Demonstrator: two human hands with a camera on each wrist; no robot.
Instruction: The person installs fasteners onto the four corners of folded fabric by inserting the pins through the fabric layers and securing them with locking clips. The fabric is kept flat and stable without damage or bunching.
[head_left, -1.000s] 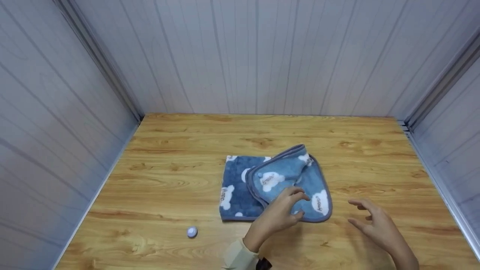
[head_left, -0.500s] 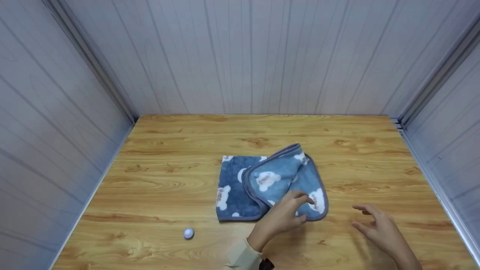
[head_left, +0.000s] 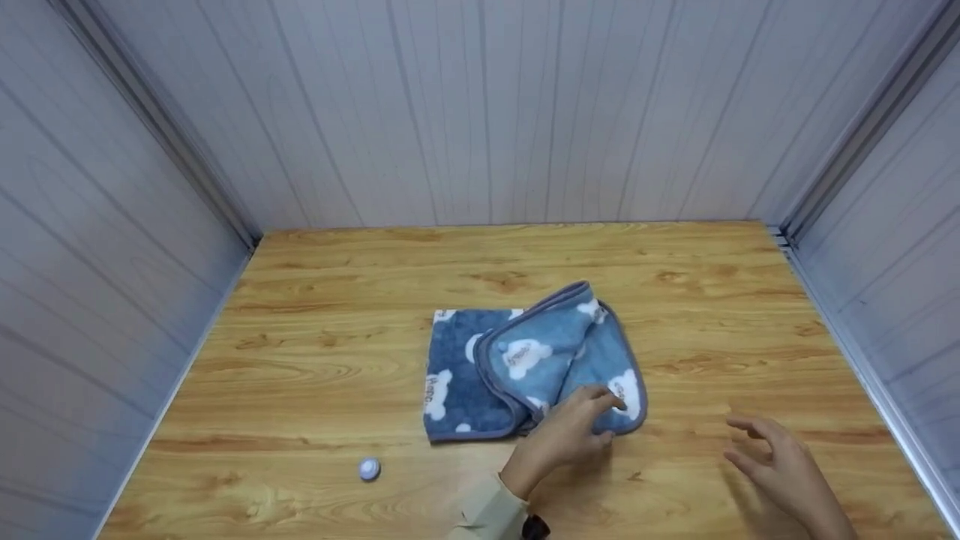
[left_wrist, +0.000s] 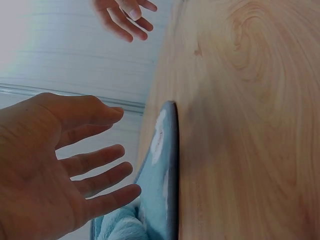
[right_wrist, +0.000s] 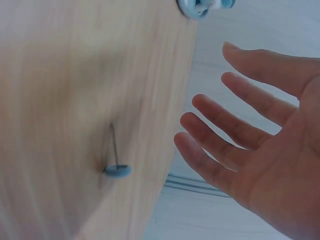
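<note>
A blue fleece blanket point(head_left: 465, 405) with white cloud patches and grey edging lies folded on the wooden table, its lighter inner side turned over on the right. My left hand point(head_left: 566, 435) hovers at its near edge and covers part of it in the head view. In the left wrist view that hand's fingers point(left_wrist: 107, 157) are loosely bent and spread, holding nothing, with the blanket point(left_wrist: 159, 185) beyond them. To the right of the blanket, over bare wood, is my right hand point(head_left: 780, 469). Its fingers point(right_wrist: 220, 132) are parted and relaxed, with nothing in them.
A small round pale-lilac object point(head_left: 369, 469) sits left of the blanket near the front. The right wrist view shows a blue-grey disc with a thin dark rod point(right_wrist: 117, 171) on the wood. Pale panel walls point(head_left: 480, 112) enclose the table point(head_left: 300, 300).
The head view has shifted slightly. My right hand has moved right, away from the blanket, and my left hand has drawn a little back toward the near edge. The blanket lies unchanged.
</note>
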